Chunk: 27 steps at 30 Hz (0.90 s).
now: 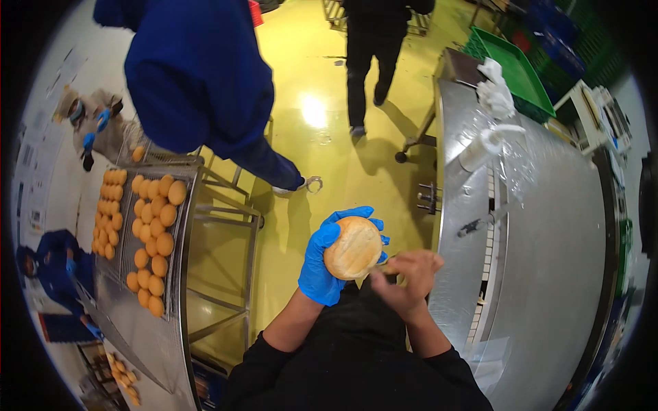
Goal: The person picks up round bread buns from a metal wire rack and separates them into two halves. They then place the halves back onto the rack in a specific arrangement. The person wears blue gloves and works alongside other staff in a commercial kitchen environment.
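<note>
My left hand (pixel 321 264), in a blue glove, cups a round bread bun (pixel 353 248) in front of my body. The bun is golden brown round its side, and a pale, flattish face with a broad crease is turned up. Close against the bun's lower right edge is my right hand (pixel 406 282), bare, its fingers closed. Something thin seems to run from the fingers toward the bun, but blur and the fingers hide what it is.
On the left, a metal table (pixel 179 274) bears wire racks with several round buns (pixel 156 209). A person in blue (pixel 199 75) stands ahead left; another in dark trousers (pixel 367 68) is farther off. At right is a steel worktable (pixel 541 253) with a white bottle (pixel 480 151) and a green crate (pixel 514 68).
</note>
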Each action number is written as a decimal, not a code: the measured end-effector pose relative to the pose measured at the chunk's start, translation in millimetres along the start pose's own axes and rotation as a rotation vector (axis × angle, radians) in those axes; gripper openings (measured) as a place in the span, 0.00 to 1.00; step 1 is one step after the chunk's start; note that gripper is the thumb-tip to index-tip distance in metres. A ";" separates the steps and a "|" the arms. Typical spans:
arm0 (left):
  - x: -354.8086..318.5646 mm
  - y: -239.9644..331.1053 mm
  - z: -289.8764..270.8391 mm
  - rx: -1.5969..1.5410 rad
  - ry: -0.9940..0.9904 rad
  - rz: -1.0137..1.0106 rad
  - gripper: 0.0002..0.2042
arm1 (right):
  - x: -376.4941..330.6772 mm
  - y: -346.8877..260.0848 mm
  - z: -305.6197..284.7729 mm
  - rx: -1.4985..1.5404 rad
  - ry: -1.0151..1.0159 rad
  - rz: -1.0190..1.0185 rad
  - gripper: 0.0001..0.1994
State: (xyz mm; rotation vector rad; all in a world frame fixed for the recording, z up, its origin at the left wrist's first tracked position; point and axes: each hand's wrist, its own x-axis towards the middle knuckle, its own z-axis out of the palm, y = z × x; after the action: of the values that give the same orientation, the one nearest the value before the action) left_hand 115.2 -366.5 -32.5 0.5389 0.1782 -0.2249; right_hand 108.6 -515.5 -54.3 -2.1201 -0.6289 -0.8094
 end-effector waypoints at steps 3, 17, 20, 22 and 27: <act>-12.0 17.0 -14.9 0.031 0.030 0.089 0.28 | 8.4 1.9 27.9 0.003 0.042 0.047 0.15; -17.5 115.2 -103.5 0.167 0.218 0.478 0.29 | 73.8 -66.1 165.1 0.440 -0.250 -0.196 0.13; -17.7 151.0 -124.2 0.086 0.232 0.460 0.25 | 90.4 -59.1 224.5 0.374 -0.202 0.032 0.13; -13.5 168.2 -147.9 0.158 0.308 0.553 0.25 | 99.1 -82.2 242.9 0.497 -0.272 -0.118 0.12; -26.9 209.4 -180.1 0.319 0.496 0.685 0.26 | 114.9 -105.7 320.3 0.636 -0.378 -0.105 0.13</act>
State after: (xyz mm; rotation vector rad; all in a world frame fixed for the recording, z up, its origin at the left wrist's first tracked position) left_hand 123.8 -92.6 -76.5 0.9355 0.4297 0.5643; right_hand 225.8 -180.2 -82.7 -1.6569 -1.0441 -0.2016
